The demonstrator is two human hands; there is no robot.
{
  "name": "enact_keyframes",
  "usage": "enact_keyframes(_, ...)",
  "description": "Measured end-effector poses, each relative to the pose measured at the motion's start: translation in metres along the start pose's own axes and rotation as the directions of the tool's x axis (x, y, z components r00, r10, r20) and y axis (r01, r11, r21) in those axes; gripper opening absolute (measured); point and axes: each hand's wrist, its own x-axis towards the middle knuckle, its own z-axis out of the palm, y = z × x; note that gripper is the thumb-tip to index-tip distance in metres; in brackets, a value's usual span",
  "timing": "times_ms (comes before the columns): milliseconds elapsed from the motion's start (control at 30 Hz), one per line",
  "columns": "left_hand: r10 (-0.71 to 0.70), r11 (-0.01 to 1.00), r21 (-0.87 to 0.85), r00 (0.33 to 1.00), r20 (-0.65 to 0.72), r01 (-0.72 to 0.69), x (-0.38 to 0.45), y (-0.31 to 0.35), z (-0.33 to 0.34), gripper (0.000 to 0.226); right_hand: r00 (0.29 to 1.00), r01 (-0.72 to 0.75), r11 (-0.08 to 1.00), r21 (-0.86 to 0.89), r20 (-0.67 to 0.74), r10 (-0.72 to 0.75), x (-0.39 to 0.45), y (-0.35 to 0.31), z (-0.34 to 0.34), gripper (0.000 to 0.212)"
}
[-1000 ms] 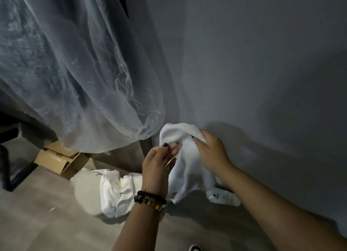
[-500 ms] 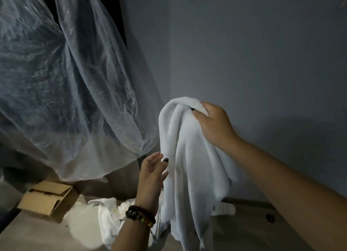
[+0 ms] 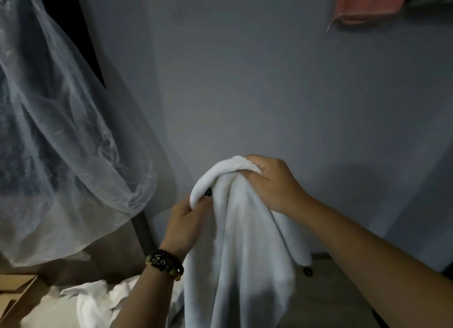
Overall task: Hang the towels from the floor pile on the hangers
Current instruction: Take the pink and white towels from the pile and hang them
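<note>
Room: grey wall (image 3: 245,82) is filling most of what I am seeing, dimly lit, with wood-look floor (image 3: 331,291) showing at the bottom right.
Left side: clear plastic sheet (image 3: 61,143) is hanging in loose folds over something dark, and a dark post (image 3: 143,232) is running down below it.
Towel in hand: white towel (image 3: 240,254) is hanging in the air in front of the wall, its top edge bunched and its length draping down past the bottom of my view.
Right hand (image 3: 272,183): I am seeing its fingers curled over the towel's top fold, clamped on the cloth.
Left hand (image 3: 186,219): its fingers are pinching the towel's edge, lower and to the left of the right hand; a beaded bracelet (image 3: 165,265) is sitting on that wrist.
Floor pile: more white towels (image 3: 103,300) are lying crumpled on the floor at the bottom left, beside a cardboard box (image 3: 17,295).
Top right corner: pink cloth (image 3: 367,3) is hanging against the wall.
Small item: something dark is lying on the floor by the towel's right corner; I cannot tell what.
</note>
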Motion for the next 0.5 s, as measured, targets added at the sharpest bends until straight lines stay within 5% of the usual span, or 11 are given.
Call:
enact_keyframes(267, 0.035, 0.992, -0.111, 0.988, -0.148, -0.052, -0.042, 0.019, 0.141, 0.021, 0.98, -0.198, 0.98, -0.019, -0.01, 0.198, -0.083, 0.053, -0.094, 0.016)
enact_keyframes(400, 0.08, 0.992, -0.097, 0.995, -0.066, -0.086, -0.065, 0.023, 0.185, 0.015, 0.912, -0.352, 0.935, -0.045, 0.209, 0.354, -0.125, 0.083, -0.129, 0.05)
enact_keyframes(500, 0.058, 0.983, -0.176, 0.997, 0.054, -0.048, -0.079, 0.025, 0.211, 0.013, 0.93, -0.313, 0.938, -0.151, 0.151, 0.335, -0.142, 0.1, -0.141, 0.016)
